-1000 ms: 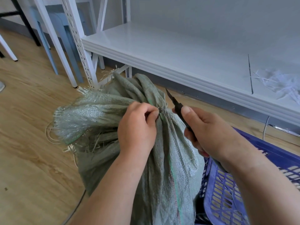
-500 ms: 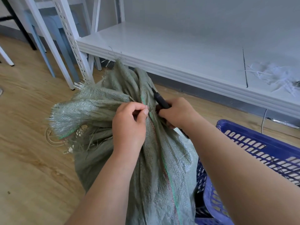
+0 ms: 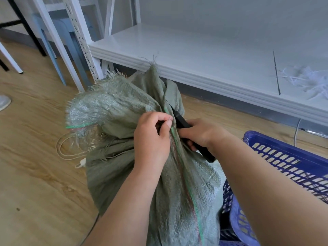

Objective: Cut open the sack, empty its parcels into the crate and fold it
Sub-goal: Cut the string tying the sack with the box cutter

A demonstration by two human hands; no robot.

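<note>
While the left hand (image 3: pixel 151 137) pinches a bunch of fabric at the gathered neck of the sack (image 3: pixel 142 157), thumb and fingers closed tight on the cloth, the right hand (image 3: pixel 200 134) is wrapped in a fist around a black cutter (image 3: pixel 181 121) just beside it. The two hands sit close together, nearly touching, on either side of a green stripe that runs down the weave. The cutter's front end points up and away from the person and lies against the folds of the neck; whether its edge is inside the fabric cannot be told, since the cloth hides the tip. Its back end sticks out below the right palm.

The sack stands upright on the floor (image 3: pixel 35 174) directly under both hands, its grey-green body filling the space between the forearms, and its frayed mouth flops over to the left above the left hand. Loose string (image 3: pixel 71 153) lies on the wood beside it on that side. Just to the right, touching the sack's lower flank, is the blue slotted crate (image 3: pixel 284 160), under the right forearm. Beyond the sack runs a low white shelf (image 3: pixel 195 55), with a tangle of white strips (image 3: pixel 307 80) lying on it at the far right. White perforated uprights (image 3: pixel 79 32) rise at the shelf's left end.
</note>
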